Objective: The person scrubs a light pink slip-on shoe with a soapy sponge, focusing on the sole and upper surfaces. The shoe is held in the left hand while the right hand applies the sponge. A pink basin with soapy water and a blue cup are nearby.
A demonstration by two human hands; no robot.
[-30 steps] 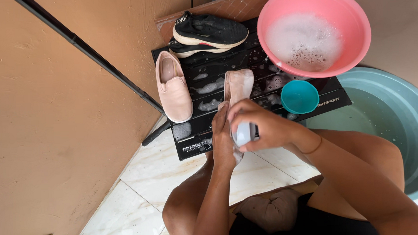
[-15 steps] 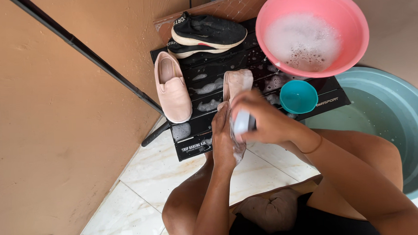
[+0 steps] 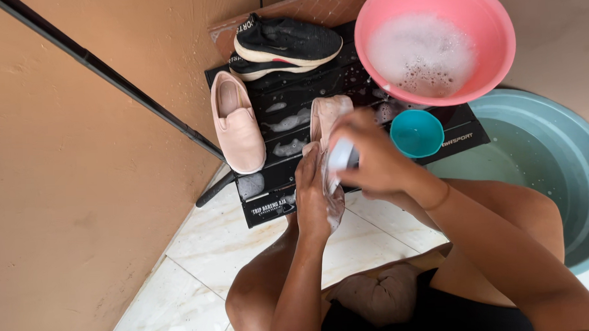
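My left hand [image 3: 315, 197] has its grip wrapped around the pale pink slip-on shoe [image 3: 327, 128] at the heel end, near the centre of the frame, with the toe pointing up toward the black plastic mat [image 3: 293, 120] it rests against. My right hand [image 3: 373, 163] is clenched on a small white scrubbing brush [image 3: 341, 156], pressed against the shoe's side. The shoe looks soft and light, its fabric wet and soapy, so I judge it slippery and apt to fold; holding it at the stiffer heel and sole gives the surest purchase. The brush is small and wet too, so I keep my fingers tight around it.

The matching pale pink shoe [image 3: 235, 122] lies left of centre on the mat, a pair of black sneakers with white soles [image 3: 284, 45] above it. A pink plastic basin of foamy water [image 3: 434, 43] sits at the upper right, a small teal cup [image 3: 416, 133] just below it, and a large grey-green tub [image 3: 549, 169] at the right edge.

Compared with a second ago, my right hand has slid up along the shoe toward the toe, covering more of it; everything else lies as it did.
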